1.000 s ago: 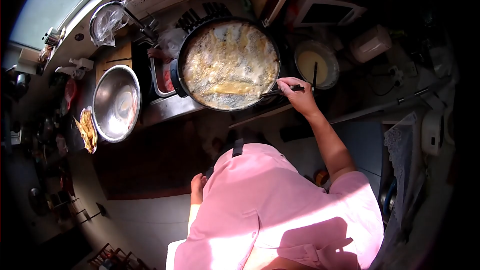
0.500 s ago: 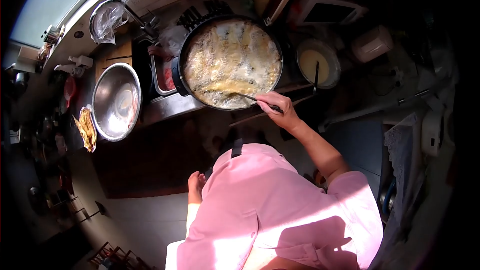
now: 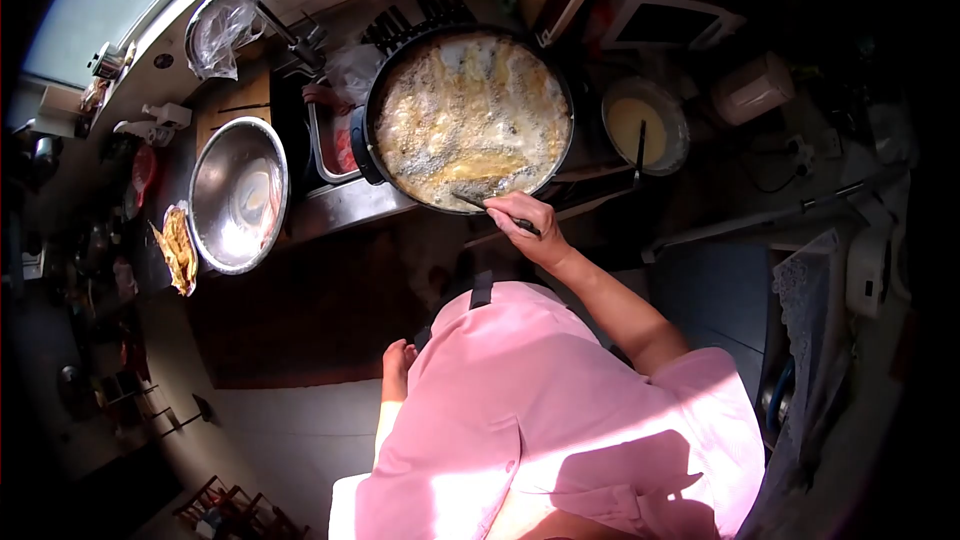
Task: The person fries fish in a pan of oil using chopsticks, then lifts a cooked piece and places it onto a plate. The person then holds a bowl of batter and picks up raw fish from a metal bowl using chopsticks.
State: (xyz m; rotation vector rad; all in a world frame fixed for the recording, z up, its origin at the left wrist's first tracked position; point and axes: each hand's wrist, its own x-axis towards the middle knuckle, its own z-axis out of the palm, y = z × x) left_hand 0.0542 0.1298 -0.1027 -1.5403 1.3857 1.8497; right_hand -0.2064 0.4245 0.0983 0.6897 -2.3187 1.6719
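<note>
In the large round pan (image 3: 366,130), several long pieces of food (image 3: 470,110) lie in bubbling, foaming oil. My right hand (image 3: 524,222) is at the pan's near rim, closed around a thin dark utensil, chopstick-like in shape (image 3: 470,201). Its tip reaches into the foam beside the nearest yellowish piece, and the foam partly hides it. Down at my side hangs my left hand (image 3: 398,356), away from the counter. Its fingers are partly visible and loosely apart, with nothing seen in them.
Left of the pan are a metal tray (image 3: 331,150) with something red and a large steel bowl (image 3: 238,196). Golden-brown food (image 3: 176,250) lies beside that bowl. To the right stands a bowl of pale batter (image 3: 637,130) with a dark-handled utensil in it.
My right hand has moved slightly left and toward the pan's near edge, with the utensil tip shifting left too. The view has shifted a little. My left hand stays down.
</note>
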